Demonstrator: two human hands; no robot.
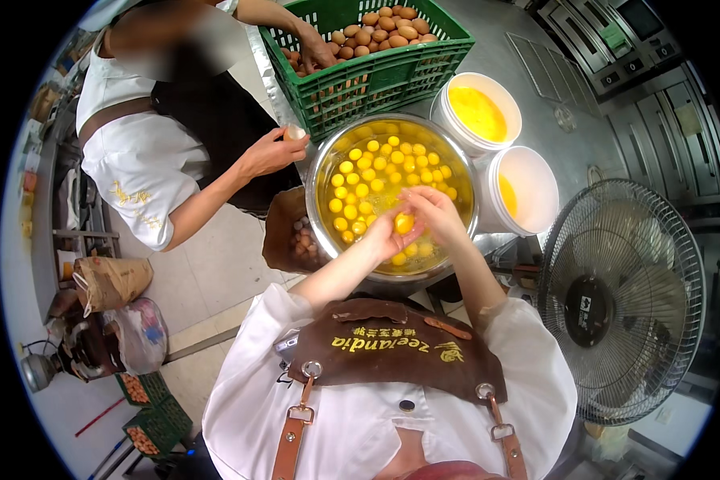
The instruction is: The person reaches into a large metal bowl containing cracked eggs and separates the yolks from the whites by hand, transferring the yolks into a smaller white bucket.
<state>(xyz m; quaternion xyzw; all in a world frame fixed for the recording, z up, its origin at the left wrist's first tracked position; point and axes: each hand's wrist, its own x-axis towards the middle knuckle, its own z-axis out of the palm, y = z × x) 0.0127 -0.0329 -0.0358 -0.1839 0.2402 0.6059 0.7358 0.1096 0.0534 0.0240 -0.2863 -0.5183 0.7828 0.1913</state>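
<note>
A large steel bowl (313, 210) holds many raw egg yolks (363, 174) in clear egg white. Over its near side my left hand (387, 237) is cupped with a yolk (404, 223) lying at its fingers. Close against it, on the right, my right hand (435, 211) has its fingers bent over the same yolk; whether it bears any of the yolk's weight I cannot tell. More yolks float just below both hands. A green plastic crate (366, 90) of brown eggs (387, 30) stands beyond the bowl.
Right of the bowl are two white plastic buckets (531, 192) with yellow egg inside. A large caged fan (624, 300) stands at the right. A co-worker's hand (276, 150) holds an eggshell (294, 133) left of the bowl, above a brown bag (279, 240) with shells; their other hand reaches into the crate.
</note>
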